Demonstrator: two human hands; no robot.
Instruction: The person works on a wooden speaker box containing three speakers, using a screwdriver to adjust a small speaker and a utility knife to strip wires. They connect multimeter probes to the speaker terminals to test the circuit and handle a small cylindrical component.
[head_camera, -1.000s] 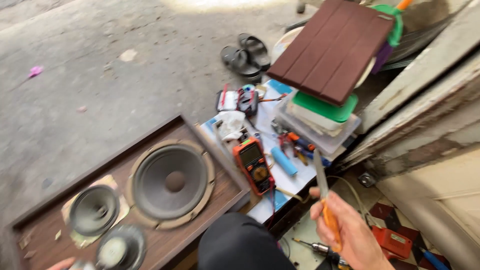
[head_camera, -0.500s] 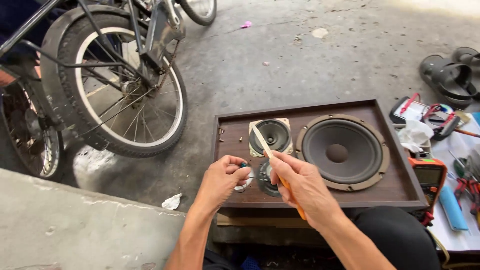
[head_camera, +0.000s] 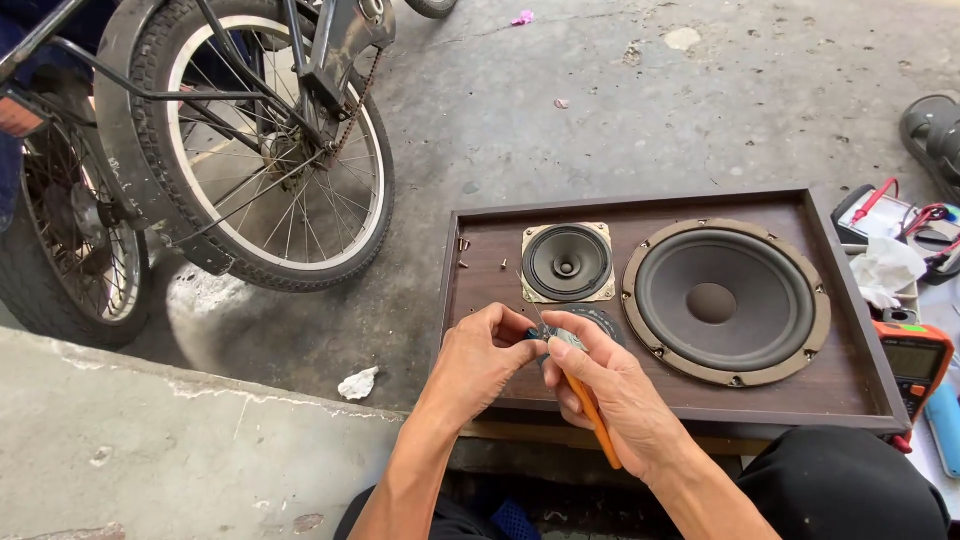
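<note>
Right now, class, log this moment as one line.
left hand: on small speaker | right hand: holds orange tool | speaker box flat

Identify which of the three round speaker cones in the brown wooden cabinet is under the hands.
The smallest dark speaker cone, mostly hidden beneath both hands; the square-framed mid-size cone and large cone lie uncovered.

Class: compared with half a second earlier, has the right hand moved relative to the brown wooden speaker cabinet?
No: the right hand remains over the cabinet's near edge, below the small square speaker.
</note>
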